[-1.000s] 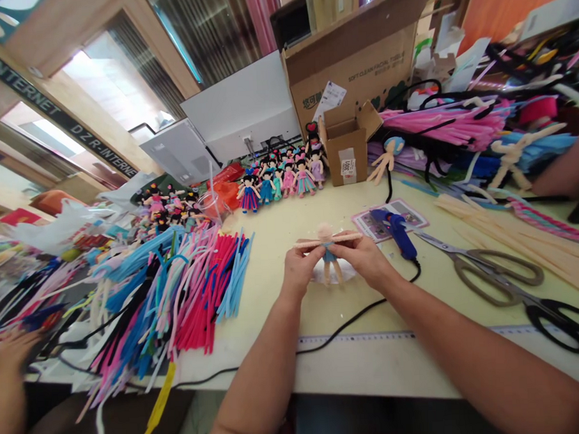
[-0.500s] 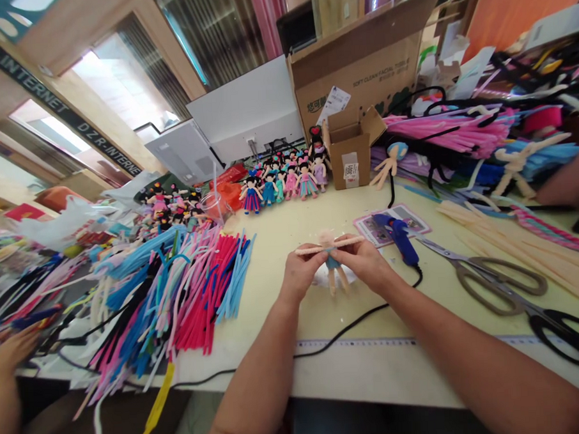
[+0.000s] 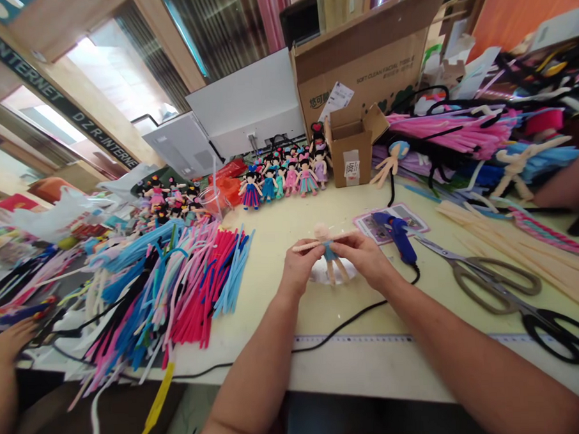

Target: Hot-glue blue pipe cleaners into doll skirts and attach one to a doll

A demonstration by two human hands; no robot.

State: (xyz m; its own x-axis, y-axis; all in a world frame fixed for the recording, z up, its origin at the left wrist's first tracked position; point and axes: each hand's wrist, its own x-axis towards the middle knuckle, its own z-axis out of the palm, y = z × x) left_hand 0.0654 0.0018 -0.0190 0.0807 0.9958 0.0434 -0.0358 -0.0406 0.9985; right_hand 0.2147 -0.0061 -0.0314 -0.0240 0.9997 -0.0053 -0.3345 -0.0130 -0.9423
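A small pipe-cleaner doll (image 3: pixel 328 250) with a pale head, blue body and beige legs is held upright over the yellow table (image 3: pixel 293 306). My left hand (image 3: pixel 299 271) pinches its left side and the beige arm stem. My right hand (image 3: pixel 365 258) grips the other side, fingers closed around the body. A pale round piece lies on the table just under the doll.
A blue glue gun (image 3: pixel 398 238) with a black cord lies right of my hands, scissors (image 3: pixel 498 284) further right. A heap of coloured pipe cleaners (image 3: pixel 177 286) fills the left. Finished dolls (image 3: pixel 283 179) and cardboard boxes (image 3: pixel 353 144) stand behind. Another person's hand (image 3: pixel 9 338) rests at far left.
The doll and both hands stay nearly in place; the doll's arm stem has shifted a little to the left. The other person's hand at far left has crept upward slightly.
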